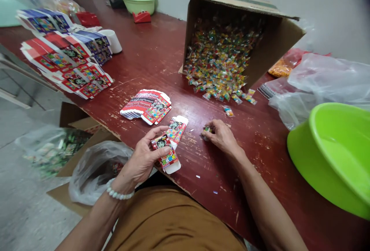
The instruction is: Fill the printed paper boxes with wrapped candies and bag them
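My left hand (pixel 147 153) is closed around a small red printed box (pixel 165 149), with a white end flap sticking out at its lower end. Just behind it, a second red carton (pixel 177 129) lies on the table, partly covered by the held one. Farther right, my right hand (pixel 221 137) pinches a small clear-wrapped candy (pixel 207 131) low over the table; the fingers hide part of it. One wrapped candy (pixel 227 111) lies loose beyond that hand. A fanned stack of flat red cartons (pixel 147 106) rests past my left hand.
A tipped cardboard box (pixel 274 51) spills many wrapped candies (pixel 222 66) at the back. A green basin (pixel 306 147) stands at right beside plastic bags (pixel 318 77). Bundled cartons (pixel 69 58) are piled at left. Below the table edge sits a bag-lined box (pixel 86 170).
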Available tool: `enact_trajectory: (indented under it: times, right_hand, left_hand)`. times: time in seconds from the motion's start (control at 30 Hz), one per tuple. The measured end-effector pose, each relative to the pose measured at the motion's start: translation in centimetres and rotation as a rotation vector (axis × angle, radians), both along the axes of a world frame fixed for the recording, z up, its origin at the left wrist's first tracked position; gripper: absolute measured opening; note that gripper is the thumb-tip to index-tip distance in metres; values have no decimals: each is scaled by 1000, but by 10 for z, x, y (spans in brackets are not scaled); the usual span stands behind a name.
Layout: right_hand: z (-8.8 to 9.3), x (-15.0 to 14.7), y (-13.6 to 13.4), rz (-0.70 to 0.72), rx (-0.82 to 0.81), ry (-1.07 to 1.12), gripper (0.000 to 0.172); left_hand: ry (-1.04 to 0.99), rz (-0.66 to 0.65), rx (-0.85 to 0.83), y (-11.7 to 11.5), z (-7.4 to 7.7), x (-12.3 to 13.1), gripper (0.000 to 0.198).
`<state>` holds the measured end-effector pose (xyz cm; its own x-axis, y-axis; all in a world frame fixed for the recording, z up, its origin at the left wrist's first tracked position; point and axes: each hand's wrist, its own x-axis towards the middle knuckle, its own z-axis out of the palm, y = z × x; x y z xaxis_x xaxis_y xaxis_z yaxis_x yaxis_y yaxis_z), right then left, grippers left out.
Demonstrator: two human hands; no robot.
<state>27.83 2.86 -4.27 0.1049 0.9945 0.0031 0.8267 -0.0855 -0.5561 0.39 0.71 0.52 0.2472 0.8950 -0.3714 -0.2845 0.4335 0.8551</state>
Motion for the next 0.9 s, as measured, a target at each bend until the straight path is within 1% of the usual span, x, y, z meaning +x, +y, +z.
enact_trajectory:
  times: [0.07,0.13,0.2,0.23,0.3,0.33,0.4,0.47,0.5,0.57,0.6,0.67,0.77,0.83,0.9]
  right_hand:
    - [3,-4,-4,-90,-26,205,22]
    - [12,-14,-12,-146,-27,535,26]
    - [25,-31,-24,-123,-22,887,33]
    - [31,-41,-30,-93,-21,1018,35]
    - [43,-61,-39,-71,33,1140,34]
    - [48,-70,-42,-82,76,1156,33]
    - [52,-82,-43,-122,167,1138,30]
    - [53,-86,-40,-155,225,1098,28]
    - [52,-85,-38,-164,238,1075,27]
    - [52,-82,-35,-151,237,1028,27]
    - [52,-80,-34,-132,231,996,26]
    - [55,-77,-34,-90,235,903,22]
    - [61,-73,-36,-33,328,692,14]
    - [63,-71,-36,46,400,583,10]
    - [63,-70,-35,139,437,524,8]
  left_hand:
    - [2,10,-4,5,2,-2,63]
    - [30,49,5,10,3,-5,52]
    - [71,120,33,14,3,-8,46]
    - [85,151,44,15,3,-9,46]
    - [80,172,40,16,2,-9,46]
    - [59,157,24,15,1,-9,47]
    - [-10,75,-26,12,1,-7,47]
    - [-86,-67,-94,6,0,-6,51]
    - [-120,-148,-126,3,-1,-5,56]
    - [-170,-297,-172,-2,-3,-3,64]
    - [-182,-351,-176,-4,-4,-2,64]
    - [-174,-413,-135,-6,-6,2,59]
    - [-88,-458,-16,-6,-2,8,58]
    - [-29,-484,44,-4,2,12,58]
    - [2,-512,78,-3,6,15,56]
